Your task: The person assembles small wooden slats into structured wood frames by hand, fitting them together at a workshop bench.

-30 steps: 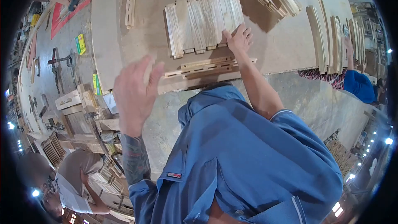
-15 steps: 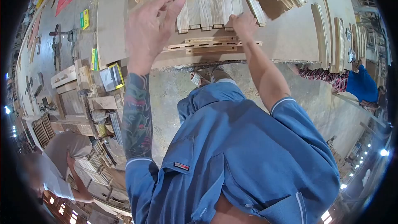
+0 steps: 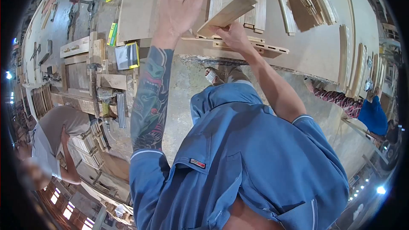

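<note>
Wooden slat [image 3: 232, 12], pale and flat, is clamped in your right hand [image 3: 233, 36], tilted above the near edge of the table [image 3: 315, 47]. Its lower end points toward the table's near left corner; you cannot tell from this view whether that end touches the slotted rail [image 3: 276, 50] lying along the near edge beneath. Your left hand [image 3: 183, 6] is raised beside the slat, on its left; its fingertips are partly cut off, so whether they are apart or together cannot be told. Farther from the near edge lies a row of slats [image 3: 260, 8], and toward the right edge, a separate slat [image 3: 286, 12] and a wooden stack [image 3: 322, 0].
</note>
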